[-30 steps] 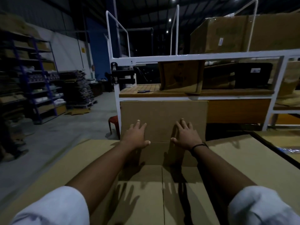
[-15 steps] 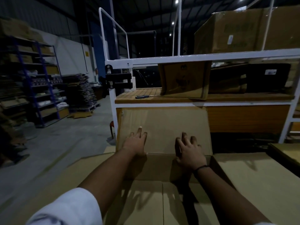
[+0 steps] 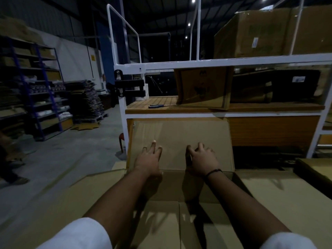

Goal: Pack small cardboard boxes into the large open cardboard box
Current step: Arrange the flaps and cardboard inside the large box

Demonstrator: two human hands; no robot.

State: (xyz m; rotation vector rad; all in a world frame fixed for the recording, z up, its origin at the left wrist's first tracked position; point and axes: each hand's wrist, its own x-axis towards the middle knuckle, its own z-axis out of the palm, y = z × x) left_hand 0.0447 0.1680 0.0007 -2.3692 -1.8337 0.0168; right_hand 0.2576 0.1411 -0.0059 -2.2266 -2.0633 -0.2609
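The large box [image 3: 172, 192] stands open right in front of the person, its inner floor showing between the two forearms. Its far flap [image 3: 179, 132] is raised upright at the far rim, and both hands lie on that flap's near face, just above the fold. The left hand [image 3: 149, 159] rests flat with its fingers straight and slightly spread, gripping nothing. The right hand [image 3: 203, 158] sits beside it, apart from it, with knuckles raised and fingers loosely bent so the tips touch the cardboard; it also grips nothing. A dark band [image 3: 212, 171] circles the right wrist, and white sleeves [image 3: 77, 234] cover the upper arms at the near side of the box. The left flap [image 3: 71, 194] and the right flap [image 3: 280, 187] are spread outward and lie nearly level. Just beyond the box, behind the raised flap, stands a white rack [image 3: 215, 61] with a wooden shelf [image 3: 152, 103]. On that shelf lies a blue-handled tool [image 3: 158, 105] next to a leaning carton [image 3: 203, 87], and a bigger carton [image 3: 260, 33] sits on the tier above. Far to the left of the box, across the concrete floor [image 3: 62, 159], are blue shelving [image 3: 41, 87] and a pile of flat cardboard [image 3: 86, 99].
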